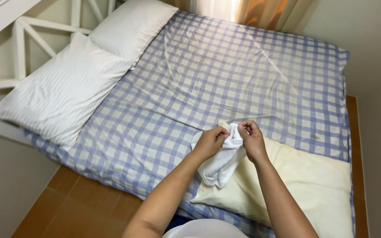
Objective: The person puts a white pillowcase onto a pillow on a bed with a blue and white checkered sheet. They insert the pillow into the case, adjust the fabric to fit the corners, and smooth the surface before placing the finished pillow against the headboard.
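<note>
Spread across most of the frame is your bed (225,75), its blue-and-white checked sheet pulled flat. Just below the centre of the frame you hold a white cloth (221,161) up over the sheet. Your left hand (209,142) is closed, its fingertips pinching the cloth's top edge, and your right hand (252,140) is closed the same way on that edge, just beside the left. The cloth hangs down bunched between your forearms, its lower end over the near edge of a bare cream pillow (305,185).

That cream pillow lies at the lower right of the frame, on the sheet, directly beneath your hands. Two more pillows in white striped cases lie at the upper left: one large (62,90) and nearer to you, one (131,24) behind it at the top of the frame. That makes three pillows and one cloth. Nothing lies between your hands and the cloth.

Behind the white pillows a white wooden frame with crossed slats (23,48) runs along the left edge. An orange curtain (265,11) hangs at the top of the frame, a brown tiled floor (80,207) shows at the lower left, and plain walls close in on both sides.
</note>
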